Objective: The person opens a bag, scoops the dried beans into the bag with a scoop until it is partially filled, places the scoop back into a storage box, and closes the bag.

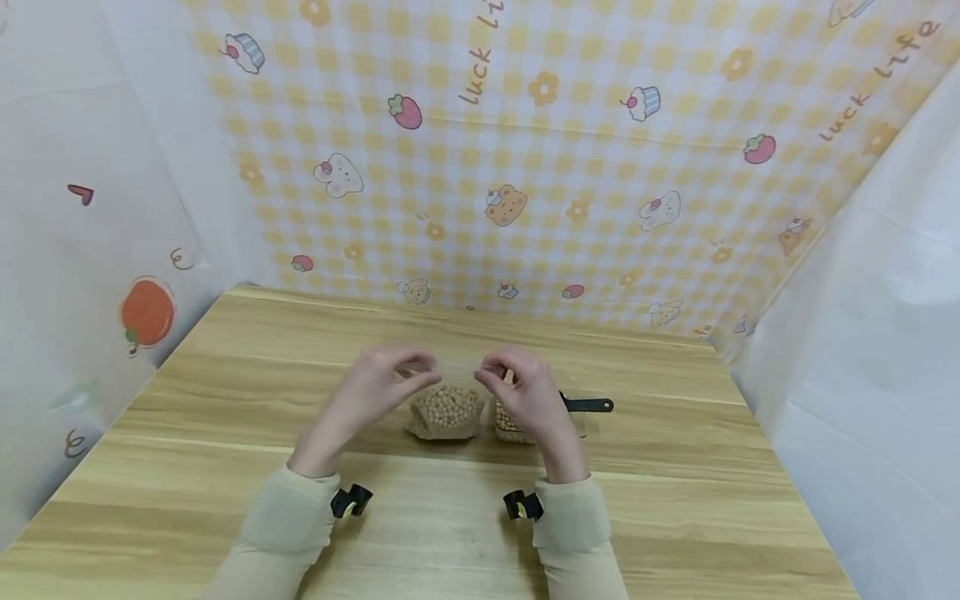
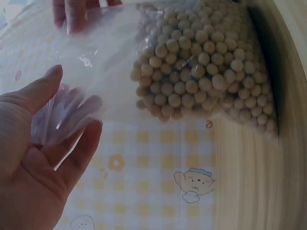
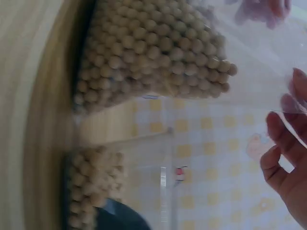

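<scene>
A clear plastic bag (image 1: 450, 421), its lower part full of round beige beans (image 2: 192, 81), stands on the table with its top raised between both hands. My left hand (image 1: 386, 379) holds the left side of the bag's upper edge; in the left wrist view some of its fingers show through the film. My right hand (image 1: 528, 396) pinches the opposite side near the top, with thumb and fingertips at the film's edge in the right wrist view. Right of the bag is a clear container (image 3: 144, 184) with more beans in it, partly hidden by my right hand in the head view.
A black handle (image 1: 590, 405) sticks out to the right over the container. The wood-grain table (image 1: 420, 533) runs back to a yellow checked cloth (image 1: 465, 167), with white sheets at both sides. A black camera mount sits on each wrist.
</scene>
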Motion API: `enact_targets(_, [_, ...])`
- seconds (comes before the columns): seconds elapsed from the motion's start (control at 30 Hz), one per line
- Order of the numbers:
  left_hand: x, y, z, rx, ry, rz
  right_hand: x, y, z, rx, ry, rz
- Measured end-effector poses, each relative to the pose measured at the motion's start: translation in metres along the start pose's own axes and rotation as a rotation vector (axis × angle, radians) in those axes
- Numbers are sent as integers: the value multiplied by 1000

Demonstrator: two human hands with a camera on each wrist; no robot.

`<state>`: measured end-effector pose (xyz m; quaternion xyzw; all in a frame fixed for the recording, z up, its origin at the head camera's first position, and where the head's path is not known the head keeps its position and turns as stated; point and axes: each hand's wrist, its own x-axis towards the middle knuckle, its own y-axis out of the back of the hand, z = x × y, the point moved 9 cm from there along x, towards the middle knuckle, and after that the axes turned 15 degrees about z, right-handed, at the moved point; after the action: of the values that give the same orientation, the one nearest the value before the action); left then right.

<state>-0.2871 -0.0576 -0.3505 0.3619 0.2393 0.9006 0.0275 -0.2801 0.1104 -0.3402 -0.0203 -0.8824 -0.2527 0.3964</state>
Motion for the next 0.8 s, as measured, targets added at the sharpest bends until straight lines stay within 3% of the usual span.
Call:
enact_targets(0.13, [0,-5,15,8,-112,40,2,-7,-21,-64,161,-23])
enact_targets(0.23, [0,-6,23,32,-161,61,3,-14,-29,-76,223,-32])
enact_targets(0.53, [-1,-6,22,54,-119,46,3,-21,-27,6,215,-68])
enact_targets(0.67, [-1,-6,22,77,-126,45,2,-23,-27,13,235,-84])
enact_targets(0.8, [-1,-8,19,117,-130,35,2,-24,-24,15,200,-117])
